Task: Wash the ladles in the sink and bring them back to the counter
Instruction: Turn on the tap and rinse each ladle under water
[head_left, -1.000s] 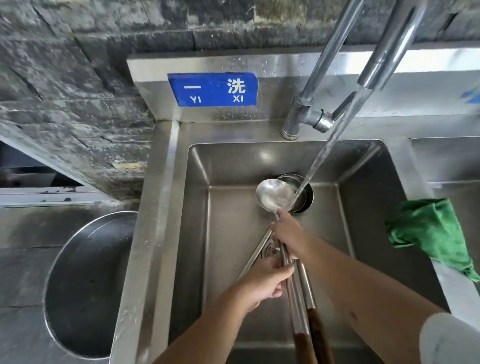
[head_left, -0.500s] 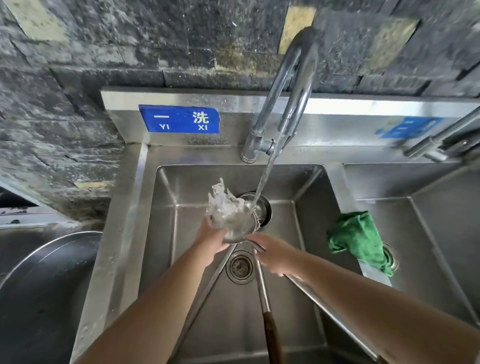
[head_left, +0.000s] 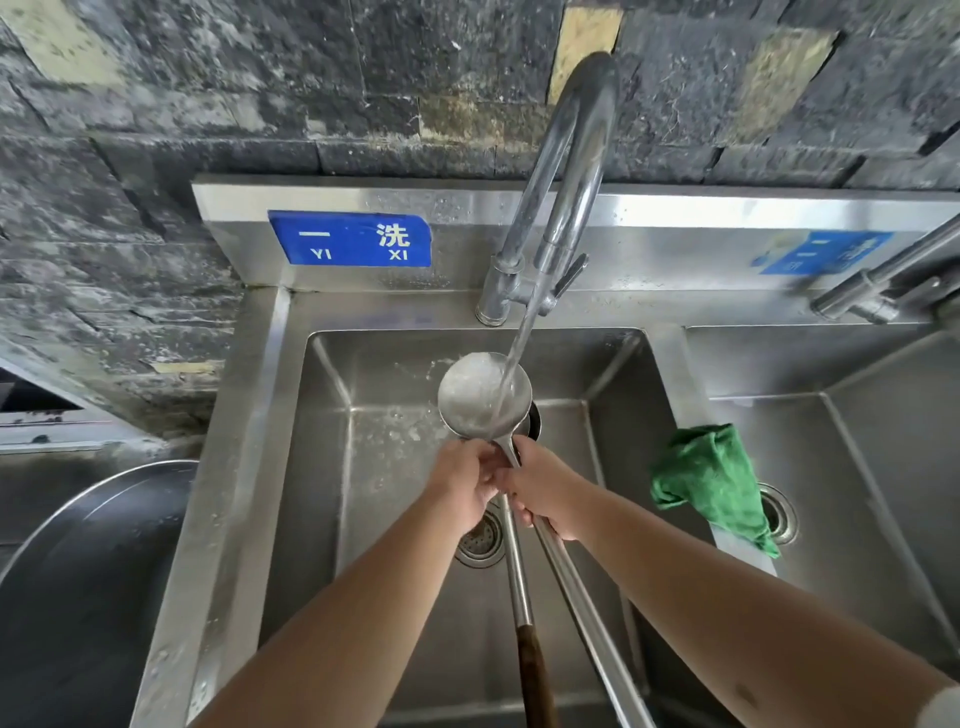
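Observation:
A steel ladle's bowl (head_left: 483, 397) faces up under the water stream from the tap (head_left: 566, 182), over the left sink basin (head_left: 322, 467). The rim of a second ladle (head_left: 534, 422) peeks out behind it, mostly hidden. My left hand (head_left: 467, 488) curls round the neck just below the bowl. My right hand (head_left: 545, 491) grips the handles beside it. Two long handles run toward me, one ending in dark wood (head_left: 532, 670), the other a bare steel handle (head_left: 592, 623).
A green cloth (head_left: 711, 478) hangs over the divider next to the right basin (head_left: 857, 493). A drain strainer (head_left: 480, 540) lies under my hands. A large steel pan (head_left: 93, 571) sits at the left. A second tap (head_left: 883, 286) juts in at the right.
My left hand slid from cupping the ladle's bowl down to its neck. The splash has settled, and water now pours into the upturned bowl. My right hand stays on the handles.

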